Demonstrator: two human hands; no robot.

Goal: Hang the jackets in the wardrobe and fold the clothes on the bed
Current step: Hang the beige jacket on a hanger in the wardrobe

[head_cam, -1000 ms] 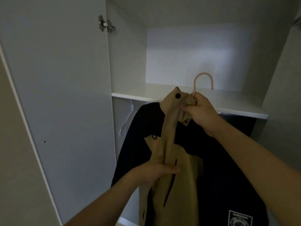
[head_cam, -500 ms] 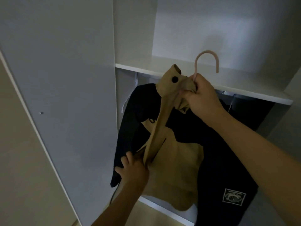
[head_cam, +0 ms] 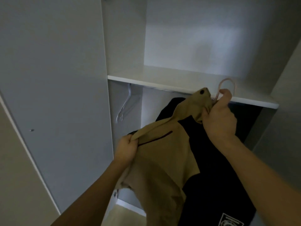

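Black jacket [head_cam: 216,157] already hangs under the wardrobe shelf [head_cam: 162,79], tan jacket [head_cam: 159,160] isn't up yet: right hand [head_cam: 219,118] grips its collar and pink hanger [head_cam: 227,85], left hand [head_cam: 126,148] pinches the shoulder.

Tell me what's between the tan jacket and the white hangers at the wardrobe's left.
Head view: nothing hangs between the tan jacket and the white hangers; only bare wardrobe back panel shows there.

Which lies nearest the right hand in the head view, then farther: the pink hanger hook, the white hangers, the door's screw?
1. Pink hanger hook: just above the right hand, which grips the hanger's neck with the tan jacket's collar.
2. White hangers: left, under the shelf.
3. Door's screw: far left.
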